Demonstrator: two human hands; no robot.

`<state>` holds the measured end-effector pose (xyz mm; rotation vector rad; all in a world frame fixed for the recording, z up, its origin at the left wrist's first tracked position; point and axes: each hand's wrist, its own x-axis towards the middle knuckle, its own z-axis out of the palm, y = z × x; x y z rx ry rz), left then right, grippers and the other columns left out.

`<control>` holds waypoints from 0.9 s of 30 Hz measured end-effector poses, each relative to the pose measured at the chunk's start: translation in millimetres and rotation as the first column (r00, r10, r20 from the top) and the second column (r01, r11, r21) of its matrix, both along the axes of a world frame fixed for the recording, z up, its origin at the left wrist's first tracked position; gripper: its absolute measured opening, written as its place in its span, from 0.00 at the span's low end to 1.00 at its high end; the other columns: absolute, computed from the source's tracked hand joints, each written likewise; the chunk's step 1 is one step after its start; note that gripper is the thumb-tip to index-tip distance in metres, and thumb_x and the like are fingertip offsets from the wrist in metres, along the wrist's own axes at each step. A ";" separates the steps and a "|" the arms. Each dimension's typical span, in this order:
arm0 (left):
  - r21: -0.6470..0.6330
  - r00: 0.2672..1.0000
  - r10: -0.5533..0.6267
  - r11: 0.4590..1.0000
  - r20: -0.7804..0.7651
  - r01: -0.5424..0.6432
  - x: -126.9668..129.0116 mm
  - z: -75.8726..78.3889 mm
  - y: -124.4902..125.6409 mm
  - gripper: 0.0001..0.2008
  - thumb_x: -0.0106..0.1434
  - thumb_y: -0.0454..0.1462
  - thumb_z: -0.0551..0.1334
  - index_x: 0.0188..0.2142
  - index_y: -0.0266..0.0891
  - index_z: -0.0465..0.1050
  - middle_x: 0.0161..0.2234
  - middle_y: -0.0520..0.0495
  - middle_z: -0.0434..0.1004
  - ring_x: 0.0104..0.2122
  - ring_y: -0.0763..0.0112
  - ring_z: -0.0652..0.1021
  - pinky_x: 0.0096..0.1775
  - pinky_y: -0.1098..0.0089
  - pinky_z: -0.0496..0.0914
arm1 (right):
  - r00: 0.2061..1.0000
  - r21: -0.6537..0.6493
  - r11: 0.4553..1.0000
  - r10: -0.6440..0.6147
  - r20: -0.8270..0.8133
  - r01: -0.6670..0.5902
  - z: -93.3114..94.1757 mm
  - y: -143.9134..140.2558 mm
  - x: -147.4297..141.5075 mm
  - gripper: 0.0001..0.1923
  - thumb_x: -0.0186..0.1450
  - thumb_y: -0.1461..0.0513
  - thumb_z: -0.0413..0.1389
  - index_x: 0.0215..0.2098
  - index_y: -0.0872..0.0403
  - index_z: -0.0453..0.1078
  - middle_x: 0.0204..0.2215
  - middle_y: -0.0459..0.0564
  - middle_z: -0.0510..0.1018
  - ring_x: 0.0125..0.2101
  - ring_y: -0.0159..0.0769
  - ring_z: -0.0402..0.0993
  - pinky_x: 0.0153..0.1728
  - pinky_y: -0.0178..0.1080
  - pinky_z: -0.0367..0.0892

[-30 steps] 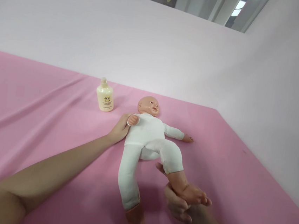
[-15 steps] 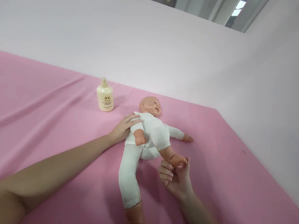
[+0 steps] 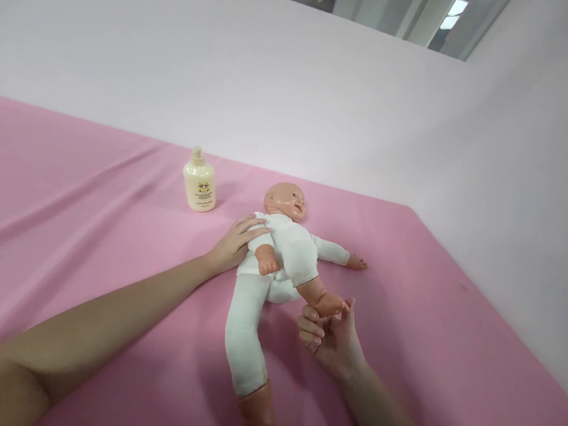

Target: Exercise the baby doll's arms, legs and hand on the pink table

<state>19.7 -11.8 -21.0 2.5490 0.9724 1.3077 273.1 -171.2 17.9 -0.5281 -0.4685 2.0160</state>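
A baby doll [image 3: 282, 229] in a white cloth body lies on its back, its bare plastic head turned to the right. My left hand [image 3: 233, 243] is at the doll's side, fingers curved over the upper arm near the shoulder; its thumb is hidden. With thumb and fingers, my right hand [image 3: 335, 338] grips the doll's raised, bent foot [image 3: 324, 302] from below, the thumb at the toes. The doll's other leg [image 3: 245, 333] stretches toward me, its foot partly cut off by the lower edge of the picture.
Pink cloth [image 3: 127, 225] covers the table, with some creases at the left. A cream-coloured pump bottle [image 3: 199, 185] with a dark label print stands upright left of the doll's head. White wall panels [image 3: 275, 91] rise behind and at the right.
My right hand has moved the doll's raised foot slightly to the left, and the bent knee has shifted with it. My left hand stays in place.
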 end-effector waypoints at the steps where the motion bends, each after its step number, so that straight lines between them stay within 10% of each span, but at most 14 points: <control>1: 0.002 1.000 -0.001 1.000 -0.002 0.001 -0.1 -0.2 0.2 0.26 0.63 0.27 0.48 0.57 0.47 0.68 0.59 0.45 0.66 0.61 0.60 0.62 0.62 0.48 0.58 | 1.000 0.003 1.000 0.001 0.001 -0.001 0.2 0.1 -0.2 0.27 0.52 0.40 0.61 0.24 0.54 0.63 0.23 0.40 0.59 0.20 0.23 0.42 0.19 0.28 0.52; 19: -0.054 0.996 0.015 0.998 0.086 -0.011 2.6 2.5 -2.3 0.22 0.66 0.29 0.47 0.55 0.45 0.68 0.57 0.44 0.68 0.60 0.62 0.64 0.61 0.52 0.58 | 0.946 0.109 0.942 0.310 0.090 -0.319 -10.1 -4.4 6.1 0.33 0.49 0.38 0.62 0.32 0.57 0.67 0.24 0.41 0.63 0.20 0.23 0.45 0.21 0.32 0.48; 27: -0.359 0.875 0.191 0.933 0.444 -0.021 2.4 -9.5 7.6 0.17 0.67 0.39 0.52 0.55 0.38 0.61 0.55 0.39 0.68 0.56 0.59 0.68 0.61 0.54 0.59 | 0.740 0.266 0.698 0.664 0.110 -0.665 -27.5 -0.4 11.2 0.46 0.44 0.57 0.72 0.58 0.54 0.60 0.36 0.51 0.77 0.25 0.28 0.70 0.26 0.33 0.63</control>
